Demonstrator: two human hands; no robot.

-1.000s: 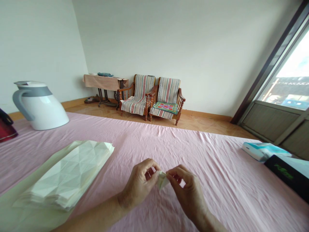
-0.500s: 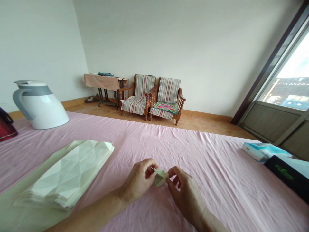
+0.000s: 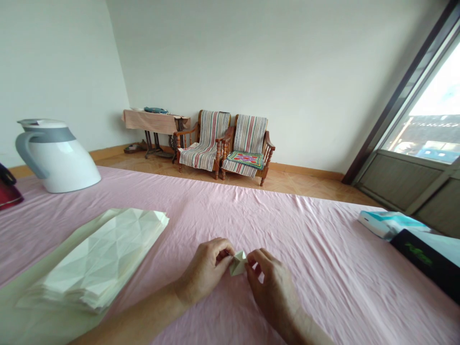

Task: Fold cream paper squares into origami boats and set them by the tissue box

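Observation:
Between my two hands is a small piece of folded paper [image 3: 237,264], pale green-white with sharp creases. My left hand [image 3: 207,262] pinches its left corner between thumb and forefinger. On the opposite side, my right hand [image 3: 272,282] grips the right edge with its fingertips. The paper is just above or on the pink cloth [image 3: 201,206]; I cannot tell which. To the left of my forearm lies a stack of creased paper sheets [image 3: 104,254], marked with triangular folds, on top of larger pale green sheets [image 3: 21,306].
A white and grey jug [image 3: 72,158] stands at the back left, beside a partly visible red vessel [image 3: 9,189]. At the right are a black box [image 3: 424,263] and a blue-white tissue pack [image 3: 391,223]. Two wooden armchairs [image 3: 247,139] stand beyond the table.
The folded paper has turned and looks more compact between my fingers. My right hand has shifted slightly left, closer to my left hand. The view has swung a little.

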